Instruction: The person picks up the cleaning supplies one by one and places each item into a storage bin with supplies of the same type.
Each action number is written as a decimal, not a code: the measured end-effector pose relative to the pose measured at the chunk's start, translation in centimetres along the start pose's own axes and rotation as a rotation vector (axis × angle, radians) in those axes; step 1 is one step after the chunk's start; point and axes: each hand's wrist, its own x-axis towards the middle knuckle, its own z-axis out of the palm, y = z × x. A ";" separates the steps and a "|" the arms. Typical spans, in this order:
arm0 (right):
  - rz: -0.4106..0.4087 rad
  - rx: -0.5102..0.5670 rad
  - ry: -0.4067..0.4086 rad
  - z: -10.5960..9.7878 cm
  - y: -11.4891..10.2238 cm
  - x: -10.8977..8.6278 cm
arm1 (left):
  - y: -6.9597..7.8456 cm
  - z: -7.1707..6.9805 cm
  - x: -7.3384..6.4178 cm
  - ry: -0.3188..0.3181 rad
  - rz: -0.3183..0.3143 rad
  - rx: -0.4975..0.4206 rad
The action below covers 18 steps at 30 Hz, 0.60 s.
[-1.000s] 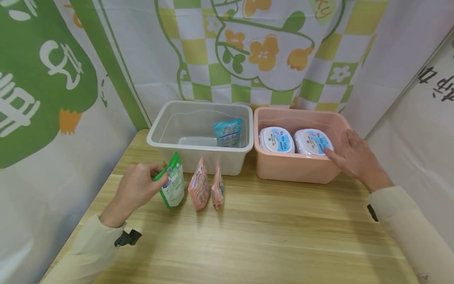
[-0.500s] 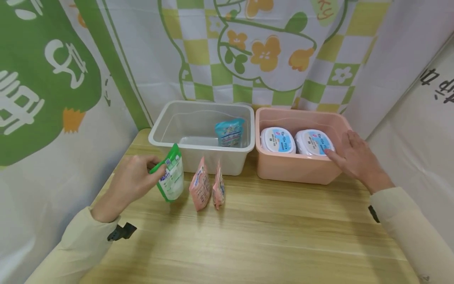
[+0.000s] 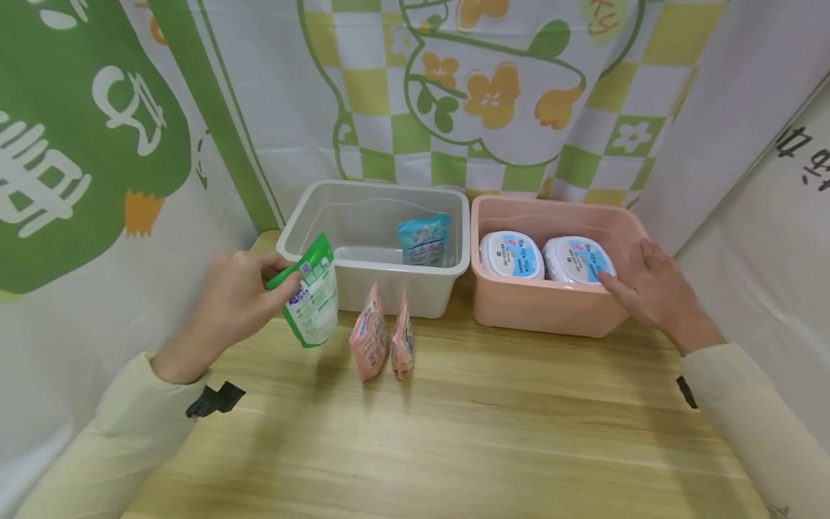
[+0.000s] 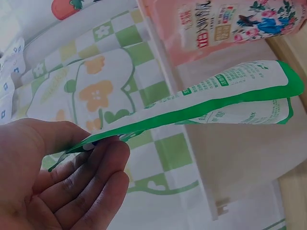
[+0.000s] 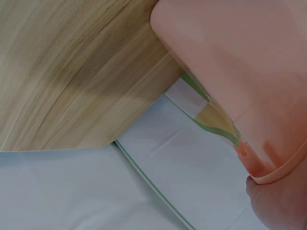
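My left hand (image 3: 227, 303) pinches a green-and-white pouch (image 3: 315, 303) by its green top edge, thumb on one side and fingers on the other. The pouch hangs above the wooden table, in front of the grey bin (image 3: 382, 192). In the left wrist view the pouch (image 4: 192, 103) appears edge-on, with a pink pouch (image 4: 235, 24) beyond it. My right hand (image 3: 664, 295) rests on the right rim of the pink bin (image 3: 538, 310), its thumb close to a white tub (image 3: 579, 259). A second pink pouch (image 3: 403, 339) stands beside the first one.
A blue pouch (image 3: 425, 240) stands inside the grey bin at its right end. Another white tub (image 3: 512, 254) sits in the pink bin. Both bins stand side by side against a patterned cloth (image 3: 369, 94) at the back of the wooden table (image 3: 486, 418).
My left hand has raised the green-and-white pouch from low over the table, slightly up and toward the grey bin. The right hand stays on the pink bin's rim.
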 end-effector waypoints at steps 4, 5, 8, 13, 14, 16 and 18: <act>0.001 0.003 -0.011 0.0 -0.1 0.0 | 0.4 -1.2 0.6 0.032 0.021 0.036; 0.001 0.004 -0.013 -0.1 -0.2 0.0 | 0.5 -1.5 0.8 0.037 0.028 0.044; 0.005 0.014 -0.019 -0.3 -0.3 0.0 | 0.9 -2.3 1.3 0.050 0.046 0.066; 0.015 0.020 -0.038 -0.4 -0.4 -0.1 | 1.5 -3.6 2.4 0.056 0.050 0.090; 0.014 0.020 -0.038 -0.4 -0.4 -0.1 | 1.6 -3.8 2.6 0.058 0.046 0.094; 0.016 0.023 -0.039 -0.4 -0.4 -0.1 | 1.9 -4.3 3.0 0.060 0.041 0.099; 0.016 0.024 -0.035 -0.3 -0.4 -0.1 | 2.2 -4.7 3.5 0.065 0.033 0.101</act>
